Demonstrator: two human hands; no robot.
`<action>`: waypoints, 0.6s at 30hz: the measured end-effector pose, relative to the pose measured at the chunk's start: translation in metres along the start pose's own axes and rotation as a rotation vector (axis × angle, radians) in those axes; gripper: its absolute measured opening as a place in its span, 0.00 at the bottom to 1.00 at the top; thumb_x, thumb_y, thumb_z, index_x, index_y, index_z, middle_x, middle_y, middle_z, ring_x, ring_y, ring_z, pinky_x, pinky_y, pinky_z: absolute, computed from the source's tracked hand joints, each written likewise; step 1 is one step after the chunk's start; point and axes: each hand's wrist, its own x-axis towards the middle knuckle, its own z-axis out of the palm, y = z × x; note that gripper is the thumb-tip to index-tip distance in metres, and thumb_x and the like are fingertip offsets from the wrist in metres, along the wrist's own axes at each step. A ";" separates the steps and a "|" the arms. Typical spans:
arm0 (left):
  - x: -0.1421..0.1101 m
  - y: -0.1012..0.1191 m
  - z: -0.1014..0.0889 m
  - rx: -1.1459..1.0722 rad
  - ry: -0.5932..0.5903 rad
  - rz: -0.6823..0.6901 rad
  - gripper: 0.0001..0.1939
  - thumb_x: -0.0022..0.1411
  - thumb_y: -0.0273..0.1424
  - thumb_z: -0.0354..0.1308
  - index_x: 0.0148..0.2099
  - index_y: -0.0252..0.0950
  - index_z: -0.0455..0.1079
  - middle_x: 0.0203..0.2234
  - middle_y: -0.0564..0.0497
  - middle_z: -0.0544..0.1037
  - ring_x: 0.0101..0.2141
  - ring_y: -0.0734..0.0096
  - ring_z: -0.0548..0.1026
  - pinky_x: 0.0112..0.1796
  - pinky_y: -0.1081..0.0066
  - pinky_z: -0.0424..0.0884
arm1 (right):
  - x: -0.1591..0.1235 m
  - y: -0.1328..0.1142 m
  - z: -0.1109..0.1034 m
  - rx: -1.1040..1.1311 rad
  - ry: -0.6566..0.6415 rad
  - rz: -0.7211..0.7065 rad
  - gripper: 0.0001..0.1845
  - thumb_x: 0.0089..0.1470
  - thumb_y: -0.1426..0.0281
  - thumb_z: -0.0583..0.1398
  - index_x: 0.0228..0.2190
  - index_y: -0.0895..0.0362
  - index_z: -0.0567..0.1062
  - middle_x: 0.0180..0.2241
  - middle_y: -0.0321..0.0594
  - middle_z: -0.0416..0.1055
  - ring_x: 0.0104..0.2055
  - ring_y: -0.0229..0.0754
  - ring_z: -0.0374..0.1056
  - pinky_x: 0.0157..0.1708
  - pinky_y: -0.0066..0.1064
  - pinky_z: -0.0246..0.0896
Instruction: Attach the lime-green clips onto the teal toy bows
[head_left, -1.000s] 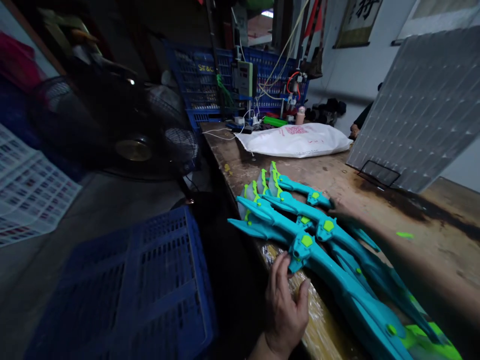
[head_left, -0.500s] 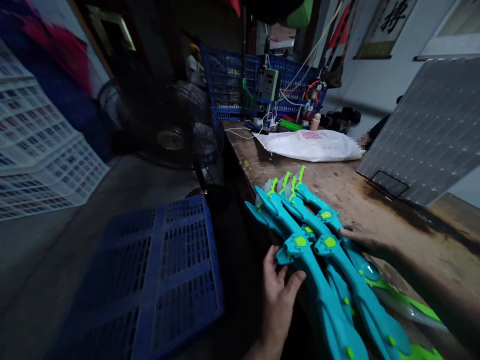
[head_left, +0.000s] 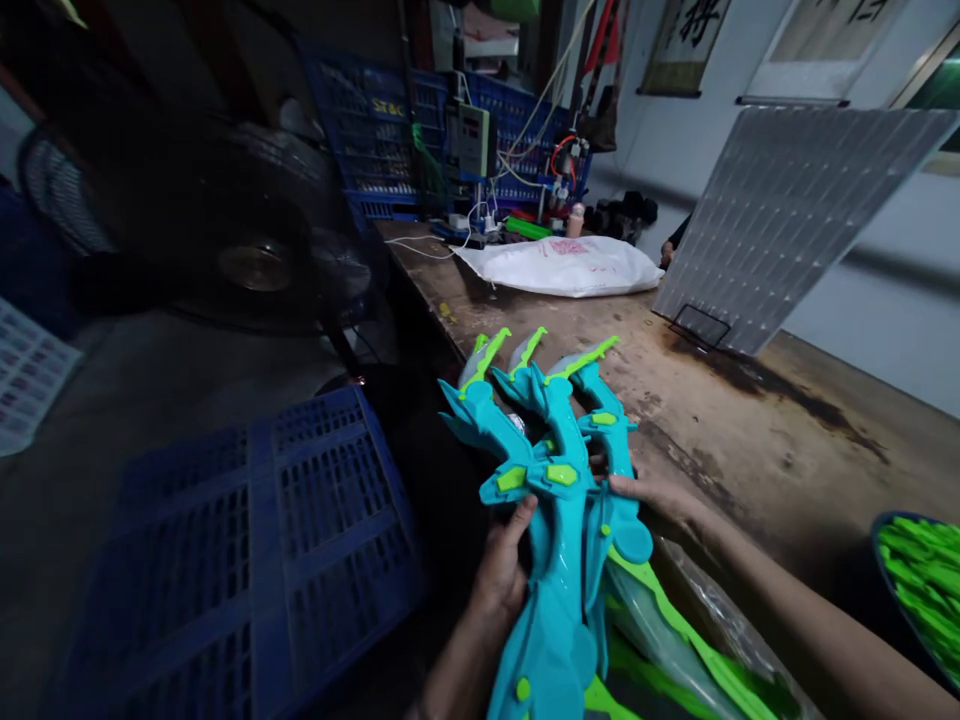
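A bundle of several turquoise toy swords with lime-green trim lies over the near left edge of a worn wooden table, tips pointing away from me. My left hand grips the bundle from the left side, fingers curled on the hilts. My right hand presses against the right side of the bundle with fingers wrapped onto it. Clear-and-green sword pieces lie under the bundle near me.
A blue plastic crate sits on the floor left of the table. A dark fan stands behind it. A white bag, a leaning grey panel and a tub of green parts are on the table. Blue crates with wiring stand at the far end.
Both hands have closed in on the sword bundle, squeezing it together and swinging it upright toward me. The camera view has shifted right, bringing the tub of green parts into sight.
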 end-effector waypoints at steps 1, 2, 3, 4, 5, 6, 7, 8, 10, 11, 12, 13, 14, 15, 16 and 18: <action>-0.005 -0.002 0.000 0.031 -0.006 0.022 0.38 0.41 0.36 0.80 0.53 0.37 0.70 0.49 0.42 0.80 0.54 0.41 0.76 0.48 0.59 0.81 | -0.003 0.001 0.004 0.021 0.008 -0.016 0.42 0.38 0.60 0.80 0.53 0.58 0.74 0.48 0.50 0.79 0.49 0.56 0.77 0.56 0.50 0.72; -0.009 -0.003 0.000 0.065 -0.011 0.049 0.40 0.40 0.37 0.81 0.54 0.38 0.69 0.50 0.43 0.80 0.54 0.42 0.76 0.48 0.59 0.80 | -0.007 0.001 0.009 0.040 0.017 -0.028 0.44 0.37 0.61 0.80 0.54 0.57 0.73 0.48 0.49 0.79 0.48 0.57 0.77 0.55 0.51 0.72; -0.013 -0.003 0.000 0.103 -0.015 0.084 0.43 0.39 0.38 0.81 0.56 0.39 0.68 0.51 0.43 0.79 0.55 0.43 0.75 0.49 0.59 0.80 | -0.011 0.000 0.013 0.052 0.022 -0.037 0.46 0.37 0.62 0.80 0.57 0.57 0.72 0.48 0.49 0.79 0.48 0.58 0.78 0.54 0.52 0.73; -0.016 -0.003 0.001 0.151 -0.022 0.126 0.45 0.38 0.39 0.82 0.57 0.40 0.66 0.52 0.44 0.79 0.57 0.44 0.74 0.52 0.60 0.78 | -0.015 0.000 0.017 0.057 0.022 -0.042 0.48 0.37 0.63 0.79 0.58 0.56 0.71 0.49 0.49 0.79 0.48 0.58 0.77 0.54 0.53 0.73; -0.019 -0.002 0.001 0.206 -0.031 0.170 0.47 0.37 0.41 0.82 0.58 0.40 0.65 0.53 0.44 0.78 0.59 0.44 0.72 0.55 0.60 0.76 | -0.020 0.000 0.021 0.062 0.015 -0.046 0.49 0.38 0.63 0.79 0.60 0.56 0.70 0.50 0.50 0.78 0.49 0.59 0.77 0.55 0.53 0.72; -0.021 -0.001 0.001 0.262 -0.037 0.209 0.49 0.36 0.43 0.83 0.59 0.40 0.65 0.54 0.44 0.77 0.61 0.44 0.70 0.58 0.59 0.73 | -0.025 0.001 0.025 0.068 0.008 -0.054 0.50 0.39 0.63 0.79 0.62 0.56 0.69 0.51 0.50 0.78 0.51 0.59 0.77 0.55 0.53 0.72; -0.023 -0.001 0.001 0.312 -0.046 0.240 0.51 0.36 0.45 0.83 0.60 0.40 0.64 0.55 0.43 0.76 0.62 0.44 0.69 0.60 0.57 0.71 | -0.031 0.002 0.030 0.074 -0.001 -0.065 0.50 0.40 0.63 0.78 0.63 0.56 0.68 0.52 0.51 0.77 0.52 0.60 0.76 0.55 0.53 0.71; -0.026 -0.002 0.001 0.349 -0.058 0.265 0.52 0.37 0.47 0.83 0.61 0.40 0.63 0.56 0.43 0.75 0.62 0.43 0.68 0.61 0.56 0.69 | -0.037 0.003 0.034 0.076 -0.014 -0.072 0.51 0.40 0.64 0.78 0.63 0.56 0.67 0.53 0.51 0.77 0.53 0.60 0.75 0.56 0.53 0.71; -0.032 -0.006 0.000 0.377 -0.096 0.298 0.52 0.41 0.50 0.81 0.62 0.40 0.62 0.58 0.43 0.74 0.62 0.44 0.69 0.63 0.53 0.66 | -0.050 0.004 0.040 0.065 -0.037 -0.072 0.53 0.40 0.64 0.78 0.64 0.56 0.66 0.54 0.51 0.76 0.54 0.61 0.75 0.56 0.53 0.71; -0.035 -0.008 0.000 0.380 -0.120 0.307 0.50 0.44 0.51 0.80 0.63 0.41 0.63 0.58 0.43 0.74 0.62 0.45 0.69 0.64 0.53 0.65 | -0.057 0.004 0.043 0.055 -0.039 -0.071 0.54 0.39 0.64 0.78 0.65 0.56 0.65 0.54 0.50 0.76 0.54 0.61 0.74 0.56 0.53 0.71; -0.040 -0.011 0.001 0.383 -0.149 0.306 0.48 0.46 0.51 0.80 0.63 0.40 0.64 0.58 0.43 0.74 0.61 0.46 0.70 0.64 0.53 0.65 | -0.065 0.003 0.046 0.040 -0.031 -0.071 0.55 0.39 0.63 0.78 0.65 0.56 0.65 0.55 0.50 0.75 0.55 0.61 0.74 0.56 0.53 0.70; -0.045 -0.014 0.001 0.390 -0.186 0.293 0.46 0.48 0.50 0.79 0.62 0.39 0.65 0.57 0.43 0.75 0.61 0.45 0.70 0.64 0.53 0.66 | -0.073 0.001 0.048 0.017 -0.013 -0.075 0.55 0.39 0.63 0.79 0.65 0.56 0.65 0.55 0.49 0.75 0.56 0.61 0.73 0.56 0.53 0.70; -0.050 -0.017 0.002 0.395 -0.222 0.270 0.45 0.48 0.50 0.79 0.62 0.38 0.67 0.56 0.42 0.76 0.60 0.44 0.71 0.63 0.53 0.67 | -0.082 0.000 0.050 -0.010 0.011 -0.083 0.54 0.38 0.63 0.79 0.64 0.55 0.65 0.55 0.48 0.75 0.56 0.61 0.73 0.56 0.52 0.70; -0.056 -0.018 0.003 0.401 -0.258 0.241 0.44 0.48 0.49 0.79 0.61 0.36 0.69 0.54 0.41 0.77 0.59 0.42 0.72 0.62 0.52 0.69 | -0.091 -0.003 0.052 -0.036 0.033 -0.097 0.54 0.39 0.63 0.79 0.64 0.55 0.66 0.55 0.47 0.75 0.56 0.60 0.73 0.56 0.52 0.70; -0.063 -0.019 0.005 0.410 -0.293 0.210 0.44 0.48 0.49 0.79 0.61 0.35 0.70 0.53 0.40 0.77 0.59 0.40 0.72 0.60 0.50 0.71 | -0.101 -0.004 0.054 -0.058 0.050 -0.117 0.53 0.39 0.63 0.79 0.64 0.54 0.66 0.56 0.46 0.75 0.56 0.60 0.72 0.57 0.51 0.70; -0.079 -0.019 0.010 0.453 -0.353 0.181 0.43 0.48 0.48 0.79 0.60 0.34 0.71 0.53 0.39 0.77 0.59 0.38 0.71 0.61 0.49 0.71 | -0.123 -0.006 0.059 -0.076 0.062 -0.175 0.51 0.41 0.62 0.78 0.63 0.54 0.67 0.56 0.45 0.74 0.57 0.58 0.72 0.59 0.50 0.68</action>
